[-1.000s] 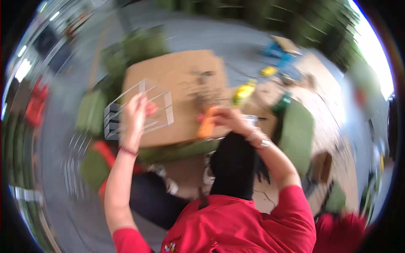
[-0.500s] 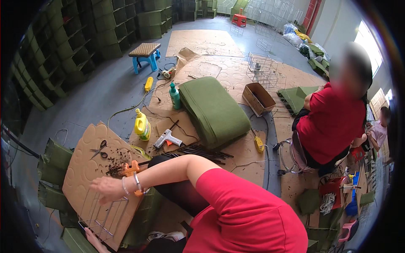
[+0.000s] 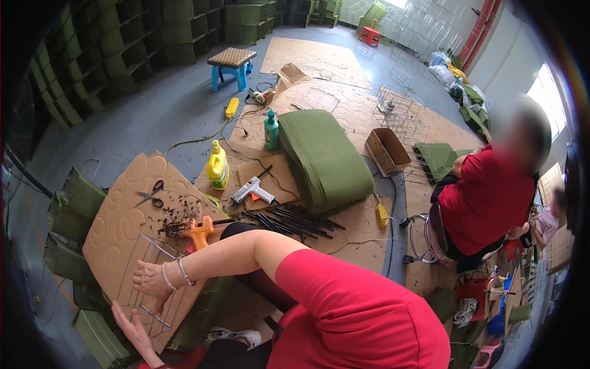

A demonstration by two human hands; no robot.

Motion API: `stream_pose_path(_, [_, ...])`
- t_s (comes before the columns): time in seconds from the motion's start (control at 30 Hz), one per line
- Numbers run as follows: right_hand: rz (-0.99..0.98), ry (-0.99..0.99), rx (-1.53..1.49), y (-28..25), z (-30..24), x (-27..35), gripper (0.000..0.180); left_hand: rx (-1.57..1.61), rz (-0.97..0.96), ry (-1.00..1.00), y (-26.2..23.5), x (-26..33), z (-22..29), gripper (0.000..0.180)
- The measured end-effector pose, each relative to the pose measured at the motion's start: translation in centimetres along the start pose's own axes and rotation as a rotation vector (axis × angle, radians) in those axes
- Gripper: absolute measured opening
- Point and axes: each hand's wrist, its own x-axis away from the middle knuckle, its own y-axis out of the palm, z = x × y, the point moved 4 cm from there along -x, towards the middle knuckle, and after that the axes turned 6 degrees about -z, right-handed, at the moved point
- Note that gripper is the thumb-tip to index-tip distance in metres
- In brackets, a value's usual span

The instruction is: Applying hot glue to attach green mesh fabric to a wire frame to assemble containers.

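Observation:
A silver wire frame (image 3: 142, 251) stands on a cardboard sheet at lower left. My right hand (image 3: 152, 280), with bracelets at its wrist, lies on the frame with its fingers bent over the wires and its thumb pointing down. At the frame's near left side is my left hand (image 3: 132, 327), fingers stretched out and thumb apart, against its edge. Just beyond the right hand lies an orange glue gun (image 3: 200, 232), its dark-crusted nozzle pointing left. Black-handled scissors (image 3: 152, 194) rest farther up the cardboard among dark crumbs.
A white glue gun (image 3: 253, 192), black glue sticks (image 3: 292, 220), a yellow jug (image 3: 217, 166) and a green bottle (image 3: 271, 130) stand or lie ahead. Folded green felt (image 3: 326, 160) is stacked behind. A person in red (image 3: 485, 197) sits at right. Green boxes (image 3: 74, 209) line the left.
The wire frame has turned, one end now higher. My right hand has come down onto it, and my left hand has moved up along its side. The whole view has shifted slightly.

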Motion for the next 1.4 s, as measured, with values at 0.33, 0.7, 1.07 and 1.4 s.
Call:
stream_pose_path(0.33, [0.162,-0.06,0.085,-0.9,-1.0,1.0,0.078,-0.316,-0.313,-0.064,-0.6,0.2,6.5,0.094])
stream_pose_path(0.7, [0.19,-0.075,0.227,-0.9,-2.1,0.9,0.046,-0.274,-0.279,-0.137,-0.1,0.6,5.1,0.092])
stream_pose_path(1.07, [0.266,-0.077,0.213,-0.1,-1.7,0.5,0.042,-0.225,-0.214,-0.018,0.9,-0.6,6.3,0.075])
stream_pose_path(1.4, [0.257,-0.068,0.188,-0.9,-1.8,1.1,0.051,-0.236,-0.17,-0.011,1.0,-0.4,6.6,0.064])
